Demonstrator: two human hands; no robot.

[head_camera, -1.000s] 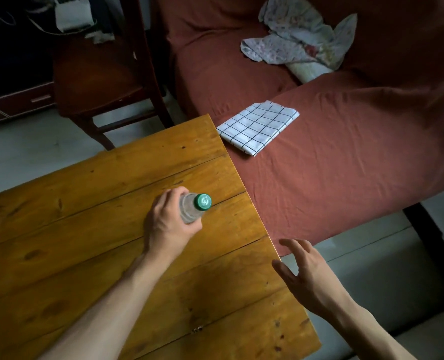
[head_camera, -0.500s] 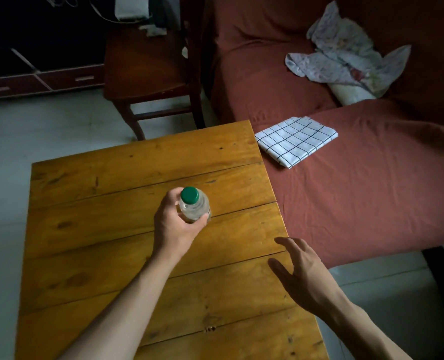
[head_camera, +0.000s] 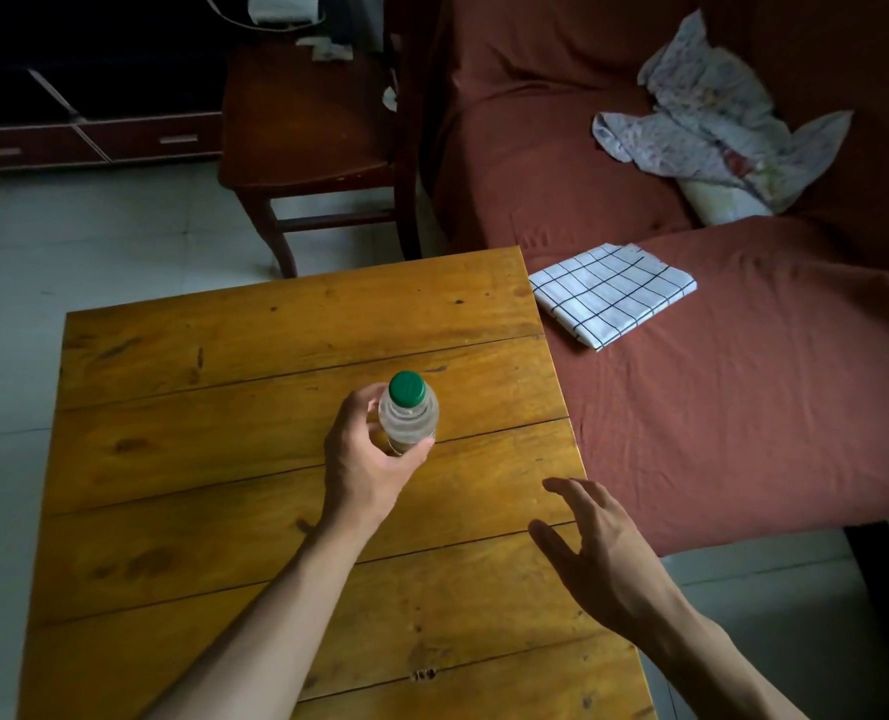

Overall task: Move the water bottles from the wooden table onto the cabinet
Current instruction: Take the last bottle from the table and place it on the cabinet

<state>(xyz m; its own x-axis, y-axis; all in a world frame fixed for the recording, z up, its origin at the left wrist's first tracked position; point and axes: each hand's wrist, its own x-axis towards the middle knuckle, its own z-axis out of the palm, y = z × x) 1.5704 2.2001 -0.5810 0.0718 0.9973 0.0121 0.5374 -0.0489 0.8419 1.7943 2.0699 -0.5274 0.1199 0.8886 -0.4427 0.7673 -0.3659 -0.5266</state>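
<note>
A clear water bottle [head_camera: 410,417] with a green cap stands upright over the middle of the wooden table [head_camera: 224,459]. My left hand [head_camera: 364,459] grips the bottle around its body from the left. My right hand [head_camera: 595,550] hovers over the table's right edge with its fingers spread and holds nothing. A dark cabinet [head_camera: 94,142] with drawers stands at the far left against the wall. I cannot tell whether the bottle's base touches the table.
A dark wooden chair [head_camera: 307,127] stands beyond the table. To the right is a sofa with a red cover [head_camera: 743,407], bearing a folded checked cloth [head_camera: 611,293] and a crumpled flowered cloth [head_camera: 712,122]. Pale floor tiles [head_camera: 94,241] lie to the left.
The view has swung left, bringing the cabinet and more floor into sight. The bottle in my left hand has turned from tilted right to upright. My right hand stays beside the table's right edge.
</note>
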